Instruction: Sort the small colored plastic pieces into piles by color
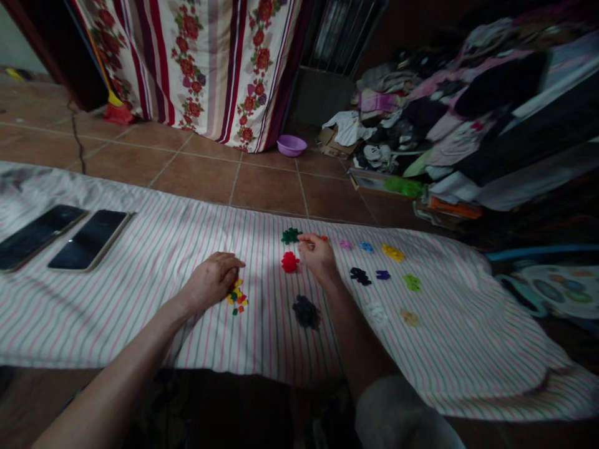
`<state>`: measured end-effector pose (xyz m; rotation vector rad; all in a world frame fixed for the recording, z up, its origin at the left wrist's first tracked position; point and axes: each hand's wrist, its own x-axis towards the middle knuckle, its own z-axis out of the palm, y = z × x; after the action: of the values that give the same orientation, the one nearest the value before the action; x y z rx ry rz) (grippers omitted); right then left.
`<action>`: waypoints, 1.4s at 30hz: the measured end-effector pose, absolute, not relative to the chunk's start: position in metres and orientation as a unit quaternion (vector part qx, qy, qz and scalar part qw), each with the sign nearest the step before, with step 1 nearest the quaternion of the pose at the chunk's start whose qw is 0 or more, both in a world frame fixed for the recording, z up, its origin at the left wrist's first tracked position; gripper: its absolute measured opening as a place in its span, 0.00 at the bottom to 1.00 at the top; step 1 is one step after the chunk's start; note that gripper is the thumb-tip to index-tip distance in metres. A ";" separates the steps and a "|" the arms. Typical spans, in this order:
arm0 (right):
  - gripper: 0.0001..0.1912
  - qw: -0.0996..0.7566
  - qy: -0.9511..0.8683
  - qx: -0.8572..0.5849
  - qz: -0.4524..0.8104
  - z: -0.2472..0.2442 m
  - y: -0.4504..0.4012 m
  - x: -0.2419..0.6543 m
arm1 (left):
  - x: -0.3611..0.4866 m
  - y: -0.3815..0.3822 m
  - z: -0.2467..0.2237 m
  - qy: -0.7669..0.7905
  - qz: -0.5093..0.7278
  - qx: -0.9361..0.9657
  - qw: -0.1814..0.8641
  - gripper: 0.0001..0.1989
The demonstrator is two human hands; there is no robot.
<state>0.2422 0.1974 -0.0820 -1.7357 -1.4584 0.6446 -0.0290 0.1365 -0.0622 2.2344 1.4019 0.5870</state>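
Observation:
My left hand [213,280] rests at the edge of a small mixed pile of yellow, green, orange and red pieces [238,298], partly covering it. Its fingers lie forward, loosely together, with nothing visible in them. Over the cloth to the right, my right hand [319,257] has its fingertips pinched beside a dark green pile [291,235]; whatever they hold is too small to make out. Just below that hand sits a red pile [290,262]. An orange-red pile [324,238] is half hidden behind it. Nearer to me lies a dark grey pile [306,313].
Pink, blue, yellow [393,252], black [360,276], purple, lime green [412,282], clear and tan piles lie to the right on the striped cloth [187,231]. Two dark-screened devices [88,240] lie at left. Beyond are a purple basin [291,146] and heaped clothes [449,100].

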 end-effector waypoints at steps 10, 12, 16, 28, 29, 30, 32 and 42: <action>0.07 0.276 -0.806 -0.432 0.297 -0.052 0.136 0.168 | -0.036 0.135 -0.073 0.490 0.259 0.800 0.230 0.15; 0.08 0.245 -0.831 -0.400 0.298 -0.052 0.127 0.160 | -0.038 0.135 -0.074 0.479 0.261 0.805 0.232 0.15; 0.06 0.195 -0.863 -0.380 0.271 -0.060 0.121 0.153 | -0.040 0.135 -0.073 0.466 0.268 0.811 0.231 0.15; 0.07 0.132 -0.876 -0.393 0.245 -0.064 0.117 0.143 | -0.038 0.134 -0.075 0.469 0.264 0.812 0.226 0.15; 0.07 0.129 -0.877 -0.394 0.244 -0.063 0.117 0.142 | -0.038 0.135 -0.075 0.469 0.263 0.812 0.225 0.15; 0.06 0.127 -0.877 -0.395 0.243 -0.062 0.117 0.141 | -0.038 0.135 -0.075 0.470 0.262 0.812 0.224 0.15; 0.05 0.125 -0.878 -0.395 0.240 -0.060 0.117 0.140 | -0.037 0.134 -0.074 0.474 0.258 0.812 0.223 0.15; 0.08 0.204 -0.855 -0.407 0.247 -0.060 0.125 0.144 | -0.029 0.136 -0.058 0.495 0.223 0.808 0.229 0.15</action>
<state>0.1444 0.1252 -0.0596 -1.1361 -2.3846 0.6892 -0.0295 0.1358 -0.0578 2.2242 1.3609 0.6123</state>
